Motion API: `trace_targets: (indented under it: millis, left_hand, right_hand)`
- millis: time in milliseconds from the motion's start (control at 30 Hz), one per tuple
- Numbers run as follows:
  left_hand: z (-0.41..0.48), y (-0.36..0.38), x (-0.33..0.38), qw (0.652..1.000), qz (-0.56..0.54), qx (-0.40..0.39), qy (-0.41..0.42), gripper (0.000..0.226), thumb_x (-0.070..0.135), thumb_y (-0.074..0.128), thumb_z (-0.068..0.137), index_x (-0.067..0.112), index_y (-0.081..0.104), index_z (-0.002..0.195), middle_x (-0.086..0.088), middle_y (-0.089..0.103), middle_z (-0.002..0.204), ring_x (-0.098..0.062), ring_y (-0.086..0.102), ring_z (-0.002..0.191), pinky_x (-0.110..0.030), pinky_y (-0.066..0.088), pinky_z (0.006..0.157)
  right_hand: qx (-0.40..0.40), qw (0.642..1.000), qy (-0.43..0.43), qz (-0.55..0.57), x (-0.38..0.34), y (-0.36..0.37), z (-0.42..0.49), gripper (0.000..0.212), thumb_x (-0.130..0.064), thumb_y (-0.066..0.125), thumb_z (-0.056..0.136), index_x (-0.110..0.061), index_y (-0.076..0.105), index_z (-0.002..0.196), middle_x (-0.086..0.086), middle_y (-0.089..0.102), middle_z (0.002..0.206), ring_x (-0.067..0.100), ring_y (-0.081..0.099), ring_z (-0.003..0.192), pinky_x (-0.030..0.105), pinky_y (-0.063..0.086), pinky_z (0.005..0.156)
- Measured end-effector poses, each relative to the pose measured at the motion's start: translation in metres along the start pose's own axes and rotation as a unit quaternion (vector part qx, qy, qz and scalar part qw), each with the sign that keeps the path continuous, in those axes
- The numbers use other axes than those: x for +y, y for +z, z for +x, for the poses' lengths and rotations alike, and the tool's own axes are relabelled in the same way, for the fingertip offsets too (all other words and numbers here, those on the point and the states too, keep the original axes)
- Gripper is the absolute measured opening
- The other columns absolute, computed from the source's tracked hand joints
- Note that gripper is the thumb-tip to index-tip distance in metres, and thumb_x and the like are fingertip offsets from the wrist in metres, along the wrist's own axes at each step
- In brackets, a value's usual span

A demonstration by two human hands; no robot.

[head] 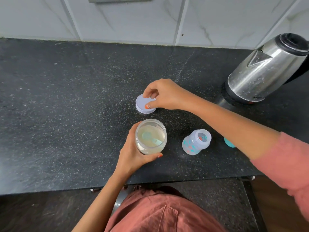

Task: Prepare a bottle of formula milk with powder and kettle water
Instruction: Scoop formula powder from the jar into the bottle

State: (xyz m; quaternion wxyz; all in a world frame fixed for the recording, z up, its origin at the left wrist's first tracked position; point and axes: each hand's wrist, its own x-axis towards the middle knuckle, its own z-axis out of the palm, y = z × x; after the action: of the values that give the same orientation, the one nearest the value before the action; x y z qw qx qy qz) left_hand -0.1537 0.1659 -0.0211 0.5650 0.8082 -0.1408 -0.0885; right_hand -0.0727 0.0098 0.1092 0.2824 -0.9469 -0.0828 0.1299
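Powder jar (148, 150): open, scoop (151, 139) inside, gripped by left hand (132, 153). Lid (141, 104): on counter (66, 97) just beyond, pinched by right hand (165, 96). Bottle (196, 142): standing, uncapped, right of jar, nearer right hand.

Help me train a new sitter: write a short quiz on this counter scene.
1. Which hand grips the jar? A) left B) right C) neither
2. True or false: the lid is on the jar.
3. Fill in: the scoop lies in the ____.

Key: 1) A, the left hand. 2) False: it is off, pinched by the right hand. 3) jar.
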Motion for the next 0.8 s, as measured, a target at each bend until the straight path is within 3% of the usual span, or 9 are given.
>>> trace_targets:
  millis: [133,267,367,500,800]
  left_hand:
    - [0.001,0.001,-0.002,1.0,-0.01,0.001,0.006,0.092,0.053,0.079,0.043,0.054,0.029,0.121,0.041,0.039,0.124,0.011,0.042,0.116,-0.016,0.036,0.093]
    - [0.001,0.001,-0.003,0.999,-0.036,-0.009,0.015,0.09,0.05,0.08,0.045,0.049,0.032,0.121,0.025,0.044,0.127,0.004,0.045,0.116,-0.01,0.036,0.092]
    - [0.0,0.001,-0.003,0.998,-0.051,-0.012,0.021,0.089,0.048,0.081,0.047,0.051,0.032,0.121,0.027,0.046,0.125,0.004,0.047,0.116,-0.011,0.037,0.091]
    - [0.0,0.002,-0.002,0.998,-0.058,-0.006,0.02,0.088,0.046,0.081,0.048,0.053,0.032,0.121,0.033,0.048,0.121,0.002,0.049,0.114,-0.02,0.041,0.092]
    - [0.0,0.002,-0.004,0.998,-0.064,-0.004,0.014,0.091,0.044,0.084,0.048,0.047,0.032,0.124,0.016,0.051,0.128,-0.003,0.05,0.117,-0.033,0.044,0.095]
  right_hand:
    - [-0.022,0.999,0.012,0.042,-0.014,0.002,-0.039,0.018,-0.011,0.072,0.075,-0.01,0.069,0.093,-0.013,0.059,0.074,-0.006,0.054,0.06,0.005,0.043,0.064]
    - [-0.043,0.998,0.036,-0.03,-0.016,0.019,-0.058,0.009,-0.011,0.066,0.078,-0.009,0.072,0.084,-0.008,0.063,0.07,0.002,0.054,0.062,0.022,0.047,0.065]
    - [-0.041,0.993,0.056,-0.093,-0.019,0.035,-0.064,0.01,-0.018,0.064,0.081,-0.011,0.07,0.086,0.001,0.068,0.09,0.018,0.062,0.081,0.027,0.041,0.067]
    - [-0.06,0.971,0.078,-0.216,-0.029,0.045,-0.064,0.028,-0.026,0.062,0.085,-0.015,0.059,0.11,0.008,0.058,0.115,0.029,0.057,0.105,0.031,0.035,0.075]
    - [-0.053,0.94,0.078,-0.328,-0.04,0.055,-0.054,0.025,-0.015,0.048,0.09,-0.012,0.054,0.114,0.005,0.059,0.114,0.024,0.057,0.105,0.029,0.032,0.072]
